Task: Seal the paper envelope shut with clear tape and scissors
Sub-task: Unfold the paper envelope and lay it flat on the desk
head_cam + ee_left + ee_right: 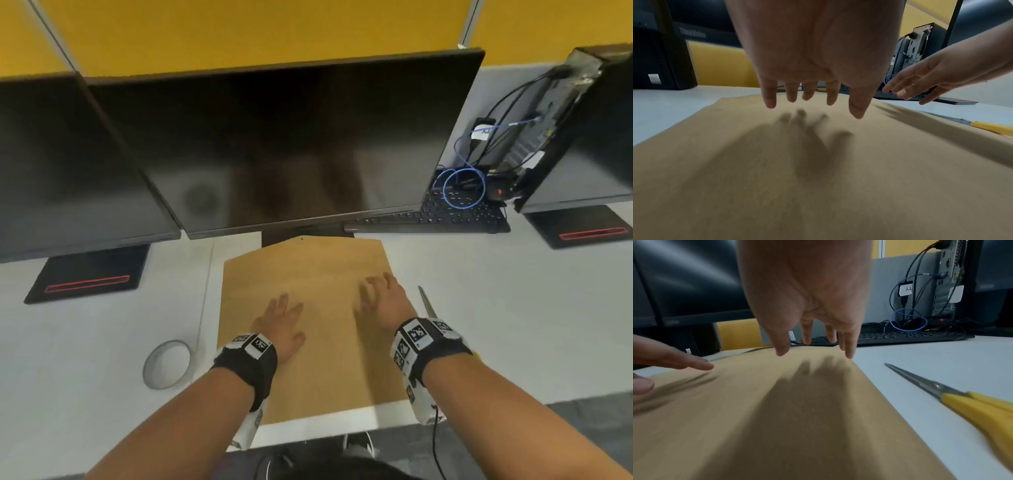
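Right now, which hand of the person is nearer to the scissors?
The right hand. It hovers open over the right side of the envelope, with the scissors on the desk just past that edge. The left hand is over the envelope's left half, farther away.

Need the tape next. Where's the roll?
Head view: the tape roll lies on the desk left of the envelope, beside the left hand.

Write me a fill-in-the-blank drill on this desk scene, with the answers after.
1. Both hands hover over the brown paper ____.
2. The yellow-handled scissors lie on the white desk to the ____ of the right hand.
3. The clear tape roll lies on the side of the ____ hand.

Answers: envelope; right; left
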The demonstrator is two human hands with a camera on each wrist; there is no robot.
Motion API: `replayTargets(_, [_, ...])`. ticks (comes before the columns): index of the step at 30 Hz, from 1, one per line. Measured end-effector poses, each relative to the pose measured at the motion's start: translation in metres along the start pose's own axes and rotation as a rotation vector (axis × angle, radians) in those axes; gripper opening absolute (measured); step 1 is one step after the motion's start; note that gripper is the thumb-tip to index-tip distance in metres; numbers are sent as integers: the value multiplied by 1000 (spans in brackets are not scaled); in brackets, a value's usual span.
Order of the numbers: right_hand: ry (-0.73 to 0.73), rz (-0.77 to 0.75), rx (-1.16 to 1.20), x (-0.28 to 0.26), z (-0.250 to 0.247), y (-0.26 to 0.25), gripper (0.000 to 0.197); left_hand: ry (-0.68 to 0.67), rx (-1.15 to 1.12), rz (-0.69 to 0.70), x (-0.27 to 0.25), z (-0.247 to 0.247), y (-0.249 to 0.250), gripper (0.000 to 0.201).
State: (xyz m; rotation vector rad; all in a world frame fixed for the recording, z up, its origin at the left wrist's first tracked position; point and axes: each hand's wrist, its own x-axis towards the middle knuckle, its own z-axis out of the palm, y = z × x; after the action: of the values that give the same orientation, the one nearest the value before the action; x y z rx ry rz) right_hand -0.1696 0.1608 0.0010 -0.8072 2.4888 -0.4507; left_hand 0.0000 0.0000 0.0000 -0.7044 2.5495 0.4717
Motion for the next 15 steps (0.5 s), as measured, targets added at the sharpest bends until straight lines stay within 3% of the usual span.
replayTargets(4, [-9,128,-24,5,4,10,54,-52,0,-36,8,13,0,71])
replayTargets(8, [61,192,-73,9,8,14,54,-13,19,-47,17,26,1,72])
replayTargets(15, [118,332,174,19,-13,16,62,6,-13,-61,24,27,6,75])
